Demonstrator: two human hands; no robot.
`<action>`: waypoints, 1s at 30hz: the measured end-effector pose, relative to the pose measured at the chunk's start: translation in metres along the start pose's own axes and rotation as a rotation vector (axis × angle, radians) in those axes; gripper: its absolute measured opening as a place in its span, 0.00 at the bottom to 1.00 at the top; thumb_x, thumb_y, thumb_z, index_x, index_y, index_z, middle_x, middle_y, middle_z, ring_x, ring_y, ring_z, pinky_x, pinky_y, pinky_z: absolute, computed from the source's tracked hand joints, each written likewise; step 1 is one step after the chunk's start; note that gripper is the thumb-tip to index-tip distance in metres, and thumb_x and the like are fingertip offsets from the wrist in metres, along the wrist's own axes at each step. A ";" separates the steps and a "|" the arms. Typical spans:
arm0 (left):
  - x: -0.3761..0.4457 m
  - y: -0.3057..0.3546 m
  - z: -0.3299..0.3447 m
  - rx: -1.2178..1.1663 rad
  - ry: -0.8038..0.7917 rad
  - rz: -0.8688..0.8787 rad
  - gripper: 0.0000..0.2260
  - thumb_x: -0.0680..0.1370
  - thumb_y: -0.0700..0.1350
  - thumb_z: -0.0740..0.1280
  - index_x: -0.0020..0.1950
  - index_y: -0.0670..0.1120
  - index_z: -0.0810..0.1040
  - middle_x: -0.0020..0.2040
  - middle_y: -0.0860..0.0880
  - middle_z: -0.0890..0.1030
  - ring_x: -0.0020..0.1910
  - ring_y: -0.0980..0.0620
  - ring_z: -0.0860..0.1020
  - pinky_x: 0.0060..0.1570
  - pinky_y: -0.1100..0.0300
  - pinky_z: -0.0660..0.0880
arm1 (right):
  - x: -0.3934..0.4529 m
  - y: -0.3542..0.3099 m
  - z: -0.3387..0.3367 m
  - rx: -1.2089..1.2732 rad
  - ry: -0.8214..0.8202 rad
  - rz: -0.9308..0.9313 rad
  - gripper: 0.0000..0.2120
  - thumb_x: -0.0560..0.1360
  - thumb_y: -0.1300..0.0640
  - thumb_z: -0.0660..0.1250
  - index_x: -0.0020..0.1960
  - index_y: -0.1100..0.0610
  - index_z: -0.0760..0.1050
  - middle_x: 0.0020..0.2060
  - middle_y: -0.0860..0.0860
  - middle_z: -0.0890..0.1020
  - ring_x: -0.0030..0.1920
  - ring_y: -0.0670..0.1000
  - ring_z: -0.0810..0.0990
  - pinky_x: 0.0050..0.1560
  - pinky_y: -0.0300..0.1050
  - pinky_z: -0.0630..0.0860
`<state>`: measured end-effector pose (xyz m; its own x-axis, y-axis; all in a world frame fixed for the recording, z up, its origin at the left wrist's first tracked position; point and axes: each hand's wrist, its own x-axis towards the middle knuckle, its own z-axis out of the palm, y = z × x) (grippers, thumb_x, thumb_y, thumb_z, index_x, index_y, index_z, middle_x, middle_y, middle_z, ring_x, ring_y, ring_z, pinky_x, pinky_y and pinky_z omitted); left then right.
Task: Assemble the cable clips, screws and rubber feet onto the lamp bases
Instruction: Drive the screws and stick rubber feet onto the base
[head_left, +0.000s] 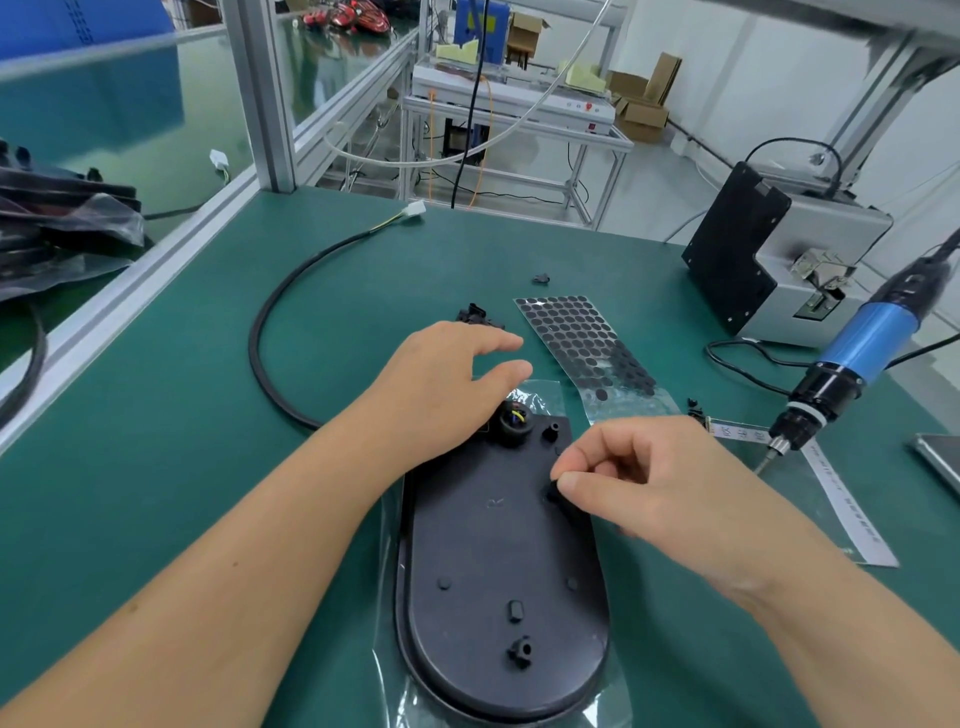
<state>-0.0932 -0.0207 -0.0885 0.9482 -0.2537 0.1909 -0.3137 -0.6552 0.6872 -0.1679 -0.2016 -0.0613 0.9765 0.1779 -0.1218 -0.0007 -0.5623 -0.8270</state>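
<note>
Lamp base (498, 571) lies under both hands, right (639, 483) pinching a clip (555, 491).

centre: lamp base (498, 571) flat on table (182, 467)
behind base: rubber feet sheet (576, 343), loose clips (475, 315)
left: cable (270, 322) looping
right: screwdriver (857, 353), screw feeder (779, 260) behind it

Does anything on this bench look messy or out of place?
Mostly tidy. One small black clip lies alone on the green mat, apart from the cluster of clips, and the sheet of rubber dots is part empty at its near end.
</note>
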 end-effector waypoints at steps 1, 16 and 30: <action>0.000 0.000 0.000 0.004 0.001 0.000 0.17 0.79 0.54 0.64 0.67 0.54 0.76 0.66 0.58 0.76 0.67 0.59 0.71 0.60 0.67 0.62 | 0.001 0.000 0.001 0.022 -0.013 0.019 0.07 0.70 0.60 0.73 0.36 0.49 0.83 0.25 0.44 0.73 0.27 0.44 0.69 0.30 0.33 0.68; 0.001 -0.002 0.002 0.014 -0.012 0.007 0.16 0.79 0.53 0.63 0.66 0.53 0.77 0.66 0.58 0.76 0.67 0.59 0.71 0.61 0.68 0.61 | -0.001 0.005 0.008 0.177 0.011 0.071 0.09 0.71 0.64 0.72 0.35 0.52 0.83 0.26 0.47 0.76 0.28 0.44 0.75 0.30 0.34 0.73; 0.002 -0.004 0.004 0.016 -0.004 0.012 0.16 0.79 0.54 0.63 0.65 0.53 0.78 0.65 0.58 0.77 0.66 0.60 0.71 0.60 0.68 0.61 | -0.005 0.008 0.012 0.105 0.073 0.008 0.08 0.70 0.61 0.72 0.37 0.48 0.83 0.26 0.45 0.78 0.27 0.45 0.74 0.32 0.36 0.74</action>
<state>-0.0904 -0.0215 -0.0933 0.9443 -0.2641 0.1965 -0.3257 -0.6636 0.6735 -0.1752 -0.1973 -0.0741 0.9894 0.1124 -0.0919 -0.0277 -0.4747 -0.8797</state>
